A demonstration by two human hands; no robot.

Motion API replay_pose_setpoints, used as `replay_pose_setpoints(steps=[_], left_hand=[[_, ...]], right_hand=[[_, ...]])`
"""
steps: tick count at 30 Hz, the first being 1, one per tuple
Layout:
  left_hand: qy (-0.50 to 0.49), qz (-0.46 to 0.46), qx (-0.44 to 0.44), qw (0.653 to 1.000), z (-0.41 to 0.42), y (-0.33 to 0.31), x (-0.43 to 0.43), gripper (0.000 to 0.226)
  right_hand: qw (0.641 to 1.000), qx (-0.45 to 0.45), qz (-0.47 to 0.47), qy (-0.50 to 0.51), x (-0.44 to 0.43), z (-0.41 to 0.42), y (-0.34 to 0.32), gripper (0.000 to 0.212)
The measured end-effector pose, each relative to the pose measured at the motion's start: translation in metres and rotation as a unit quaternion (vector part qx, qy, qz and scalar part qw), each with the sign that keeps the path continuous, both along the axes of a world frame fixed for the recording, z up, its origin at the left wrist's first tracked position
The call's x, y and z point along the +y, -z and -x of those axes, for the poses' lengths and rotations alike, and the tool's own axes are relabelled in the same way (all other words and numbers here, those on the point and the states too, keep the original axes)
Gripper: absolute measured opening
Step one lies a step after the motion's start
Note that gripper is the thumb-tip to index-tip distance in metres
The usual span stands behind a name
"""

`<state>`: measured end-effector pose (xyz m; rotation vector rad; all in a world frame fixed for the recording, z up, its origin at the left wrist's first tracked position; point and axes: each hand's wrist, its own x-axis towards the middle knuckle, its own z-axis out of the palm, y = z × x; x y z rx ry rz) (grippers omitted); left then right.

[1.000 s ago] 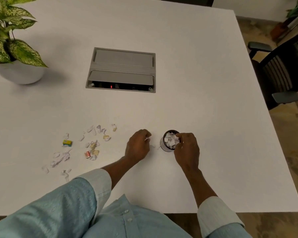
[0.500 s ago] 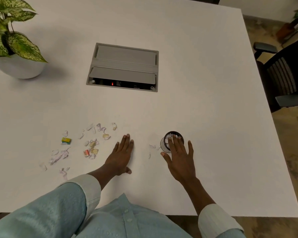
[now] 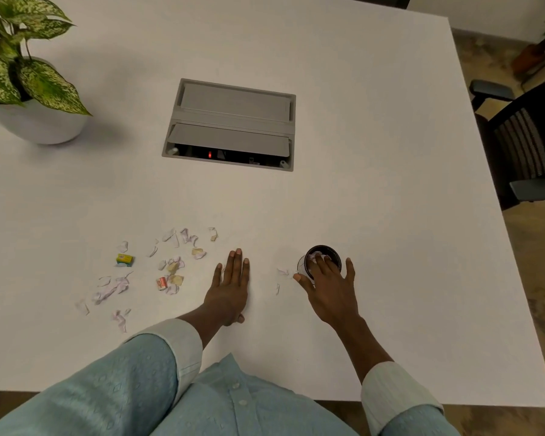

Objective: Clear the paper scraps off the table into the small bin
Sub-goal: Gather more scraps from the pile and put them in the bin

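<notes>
A small round bin (image 3: 331, 253) with a dark rim stands on the white table (image 3: 375, 184), with white scraps inside it. My right hand (image 3: 331, 284) lies over the bin's near side with straight, spread fingers pressing down on the scraps. My left hand (image 3: 232, 284) rests flat on the table to the left of the bin, fingers straight and together. Several paper scraps (image 3: 170, 265) lie scattered left of that hand, among them a yellow-green piece (image 3: 125, 259) and a red-orange one (image 3: 161, 283). Two or three small scraps (image 3: 282, 272) lie between my hands.
A grey cable box (image 3: 230, 124) is set into the table's middle, its near flap open. A potted plant (image 3: 29, 89) in a white pot stands at the far left. A dark office chair (image 3: 523, 146) is beyond the table's right edge.
Both hands went from curled to flat. My left hand moved left and now lies flat on the table; my right hand spread its fingers over the bin.
</notes>
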<state>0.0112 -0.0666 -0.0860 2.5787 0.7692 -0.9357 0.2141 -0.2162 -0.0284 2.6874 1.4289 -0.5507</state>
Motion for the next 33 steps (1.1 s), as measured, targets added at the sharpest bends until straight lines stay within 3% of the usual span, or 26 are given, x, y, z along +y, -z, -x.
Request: replay_pose_setpoints(steps=[6, 10, 14, 19, 30, 33], left_hand=[[0.007, -0.004, 0.000, 1.000, 0.000, 0.001, 0.002, 0.143], [0.002, -0.002, -0.006, 1.000, 0.001, 0.001, 0.001, 0.144], [-0.001, 0.006, -0.007, 1.000, 0.000, 0.001, 0.000, 0.142], [-0.014, 0.021, -0.011, 1.000, -0.001, 0.002, 0.001, 0.141], [-0.014, 0.012, -0.016, 1.000, 0.002, 0.006, 0.000, 0.143], [-0.016, 0.014, -0.015, 1.000, 0.001, 0.007, 0.000, 0.142]], right_hand=[[0.971, -0.076, -0.223, 0.040, -0.006, 0.016, -0.014, 0.027], [0.950, -0.054, -0.306, -0.031, -0.007, 0.046, -0.009, 0.020], [0.980, -0.003, -0.185, -0.066, 0.001, 0.075, 0.008, 0.029], [0.998, 0.049, -0.009, -0.039, 0.016, 0.084, 0.032, 0.065], [0.999, 0.018, 0.044, -0.026, 0.039, 0.080, 0.042, 0.079], [0.999, -0.001, 0.042, -0.034, 0.041, 0.080, 0.039, 0.067]])
